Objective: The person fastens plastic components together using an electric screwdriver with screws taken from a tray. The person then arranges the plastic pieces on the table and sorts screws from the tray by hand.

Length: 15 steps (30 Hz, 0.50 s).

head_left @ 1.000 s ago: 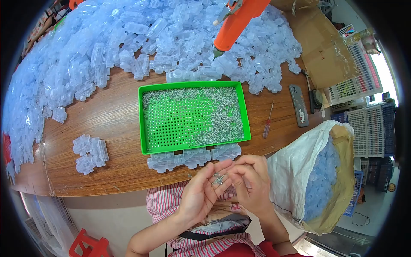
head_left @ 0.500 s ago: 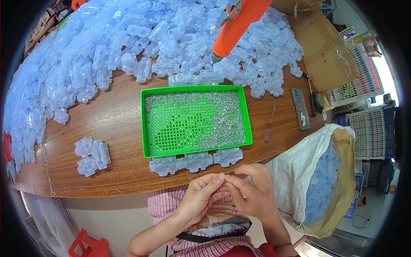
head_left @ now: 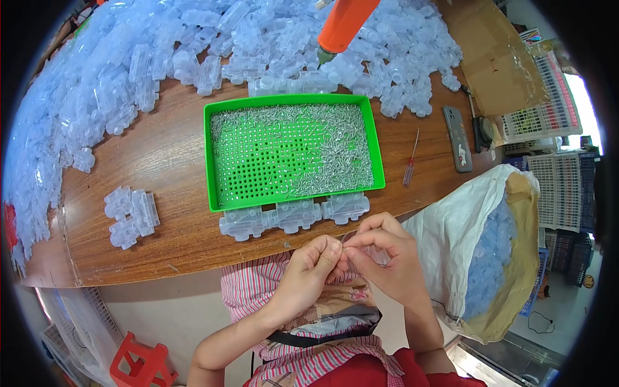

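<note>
My left hand [head_left: 314, 266] is closed, thumb pressed to the fingers, over my lap just below the table edge. My right hand [head_left: 385, 257] meets it in a pinch; what either hand holds is too small and hidden to name. Above them on the table stands a green tray [head_left: 208, 161] with many small silver screws [head_left: 342, 155], thickest at its right side and top. Clear plastic parts [head_left: 295, 215] lie in a row along the tray's near edge. An orange power screwdriver [head_left: 346, 27] hangs over the tray's far side, tip downward.
A large heap of clear plastic parts [head_left: 258, 39] covers the far and left table. Several more [head_left: 131, 216] lie at left. A thin screwdriver [head_left: 410, 164], a phone [head_left: 457, 138] and a white sack [head_left: 445, 238] of parts are at right. A red stool [head_left: 143, 364] stands below left.
My left palm was open with screws in it; its fingers have since closed, and my right fingertips have come against them. The view has shifted, so the tray and table appear higher.
</note>
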Each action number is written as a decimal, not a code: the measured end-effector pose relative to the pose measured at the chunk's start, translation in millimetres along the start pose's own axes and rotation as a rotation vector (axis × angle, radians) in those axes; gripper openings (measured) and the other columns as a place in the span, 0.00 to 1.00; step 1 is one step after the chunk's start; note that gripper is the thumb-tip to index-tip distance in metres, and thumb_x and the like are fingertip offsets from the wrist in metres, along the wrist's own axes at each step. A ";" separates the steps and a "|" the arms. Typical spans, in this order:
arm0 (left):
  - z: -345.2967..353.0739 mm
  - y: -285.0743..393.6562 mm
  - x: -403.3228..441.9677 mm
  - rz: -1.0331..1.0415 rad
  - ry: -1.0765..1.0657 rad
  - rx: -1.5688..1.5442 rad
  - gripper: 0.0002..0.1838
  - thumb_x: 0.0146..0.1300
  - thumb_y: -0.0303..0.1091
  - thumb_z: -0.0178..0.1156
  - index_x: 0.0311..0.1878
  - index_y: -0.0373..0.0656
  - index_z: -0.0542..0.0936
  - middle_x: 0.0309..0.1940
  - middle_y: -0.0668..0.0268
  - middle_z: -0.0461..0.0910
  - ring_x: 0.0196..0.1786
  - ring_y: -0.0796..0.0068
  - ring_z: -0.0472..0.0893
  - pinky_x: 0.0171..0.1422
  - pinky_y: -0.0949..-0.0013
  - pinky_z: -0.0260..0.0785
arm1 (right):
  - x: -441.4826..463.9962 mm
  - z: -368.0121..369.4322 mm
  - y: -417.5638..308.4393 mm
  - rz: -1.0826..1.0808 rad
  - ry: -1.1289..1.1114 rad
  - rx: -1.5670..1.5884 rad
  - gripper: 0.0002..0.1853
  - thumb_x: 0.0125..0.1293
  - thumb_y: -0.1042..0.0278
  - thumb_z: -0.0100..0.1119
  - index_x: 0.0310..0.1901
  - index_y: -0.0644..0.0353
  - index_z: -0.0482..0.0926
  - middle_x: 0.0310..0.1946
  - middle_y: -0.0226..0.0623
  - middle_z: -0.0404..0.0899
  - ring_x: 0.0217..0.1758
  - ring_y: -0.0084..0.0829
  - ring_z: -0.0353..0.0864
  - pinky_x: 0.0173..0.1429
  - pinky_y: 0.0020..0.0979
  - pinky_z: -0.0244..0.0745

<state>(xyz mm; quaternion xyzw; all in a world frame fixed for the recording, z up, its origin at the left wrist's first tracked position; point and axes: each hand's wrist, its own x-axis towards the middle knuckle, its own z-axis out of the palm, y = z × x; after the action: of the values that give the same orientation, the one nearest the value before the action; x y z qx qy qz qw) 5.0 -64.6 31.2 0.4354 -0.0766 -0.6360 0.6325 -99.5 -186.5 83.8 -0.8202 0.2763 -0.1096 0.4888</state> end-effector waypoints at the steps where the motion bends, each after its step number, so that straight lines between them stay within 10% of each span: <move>1: 0.0 0.2 0.5 -0.001 0.006 0.007 0.14 0.74 0.39 0.45 0.37 0.41 0.73 0.28 0.74 0.72 0.29 0.89 0.67 0.34 0.83 0.61 | 0.5 0.9 0.7 -0.021 0.006 -0.020 0.06 0.54 0.75 0.65 0.35 0.61 0.81 0.37 0.36 0.73 0.41 0.31 0.75 0.43 0.28 0.70; 15: -4.7 12.3 -13.1 -0.061 0.141 -0.504 0.16 0.74 0.37 0.43 0.53 0.34 0.72 0.48 0.58 0.77 0.50 0.72 0.77 0.57 0.69 0.70 | 32.7 29.4 38.0 -0.451 0.244 -0.592 0.08 0.55 0.72 0.61 0.38 0.57 0.78 0.38 0.35 0.72 0.38 0.38 0.71 0.41 0.36 0.66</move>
<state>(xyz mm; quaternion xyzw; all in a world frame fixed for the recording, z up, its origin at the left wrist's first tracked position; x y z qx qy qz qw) 14.8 -53.4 42.4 0.3094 0.1416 -0.6219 0.7053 -72.5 -197.1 33.4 -0.9468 0.1651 -0.2265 0.1581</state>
